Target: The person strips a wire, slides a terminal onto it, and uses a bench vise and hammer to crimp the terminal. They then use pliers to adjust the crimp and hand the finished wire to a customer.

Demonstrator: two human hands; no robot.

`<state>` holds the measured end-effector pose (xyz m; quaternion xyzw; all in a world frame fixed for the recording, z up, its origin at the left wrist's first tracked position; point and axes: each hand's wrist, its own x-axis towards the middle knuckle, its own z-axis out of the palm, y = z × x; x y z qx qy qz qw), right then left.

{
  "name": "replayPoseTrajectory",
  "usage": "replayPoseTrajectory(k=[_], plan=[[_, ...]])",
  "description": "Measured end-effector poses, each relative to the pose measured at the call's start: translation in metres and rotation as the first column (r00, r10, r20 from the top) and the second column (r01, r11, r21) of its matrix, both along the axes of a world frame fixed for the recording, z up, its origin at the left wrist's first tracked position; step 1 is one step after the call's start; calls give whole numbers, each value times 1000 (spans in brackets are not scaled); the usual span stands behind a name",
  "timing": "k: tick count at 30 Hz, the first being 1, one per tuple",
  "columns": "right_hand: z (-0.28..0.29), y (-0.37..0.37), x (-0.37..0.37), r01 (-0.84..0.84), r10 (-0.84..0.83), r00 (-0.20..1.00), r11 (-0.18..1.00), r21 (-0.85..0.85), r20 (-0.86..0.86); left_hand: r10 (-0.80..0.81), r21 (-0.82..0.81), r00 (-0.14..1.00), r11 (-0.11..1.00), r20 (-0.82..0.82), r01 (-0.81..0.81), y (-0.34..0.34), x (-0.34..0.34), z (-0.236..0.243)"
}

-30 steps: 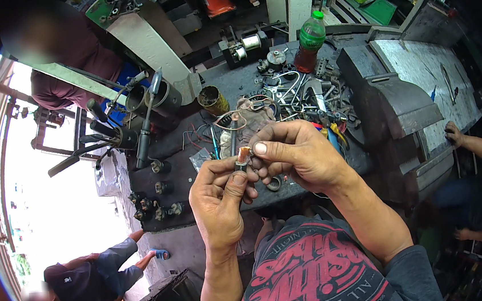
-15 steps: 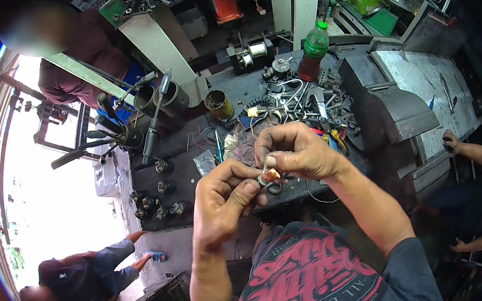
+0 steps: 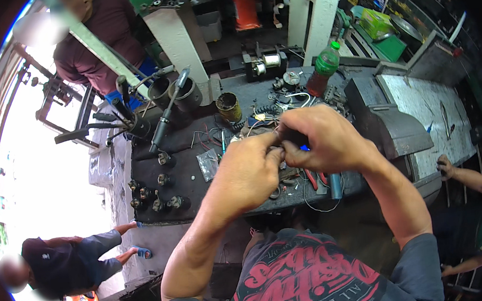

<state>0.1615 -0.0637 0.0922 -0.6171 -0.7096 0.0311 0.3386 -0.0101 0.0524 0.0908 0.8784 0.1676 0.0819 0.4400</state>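
Over the front part of the dark workbench (image 3: 200,203), my two hands meet with the fingertips close together. My left hand (image 3: 245,170) is closed, thumb pressed to the fingers. My right hand (image 3: 329,140) is closed as well, its thumb and bent index finger pinching near the left fingertips. Whatever lies between them is hidden by the fingers. Beneath the right hand are red-handled pliers (image 3: 310,179) and a blue-grey cylinder (image 3: 336,187). A clear plastic bag (image 3: 208,165) and a teal pen (image 3: 223,139) lie beyond the left wrist.
Several small black parts with metal tops (image 3: 157,202) stand at the bench's left. Behind are a rusty yellow can (image 3: 229,110), metal tubes (image 3: 186,98) and a green-capped bottle (image 3: 324,70) of dark red liquid. Another person's hand (image 3: 444,166) is at right; other people are at left.
Both hands have moved slightly away from me and turned, so the small reddish-and-white piece seen between the fingers earlier is now covered. The pliers and cylinder have come into sight.
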Motion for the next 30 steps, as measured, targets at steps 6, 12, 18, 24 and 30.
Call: replayPoseTrajectory(k=[6,12,18,24,30], plan=[[1,-7,-10,182,-181,983,982,43,-18,19,58,994,998,111,-25,-10,-7,5],[14,-2,-15,135,-122,982,988,-81,145,46,143,991,988,122,-63,-5,3,-2],[12,-6,-13,329,-235,859,934,140,-454,109,-73,990,992,94,-102,1,5,-12],[-56,-7,-93,353,-289,196,912,-207,-937,442,-655,880,719,175,-231,3,-6,-42],[-137,35,-130,427,-19,154,903,49,-988,379,-195,765,925,521,-325,-5,12,-59]])
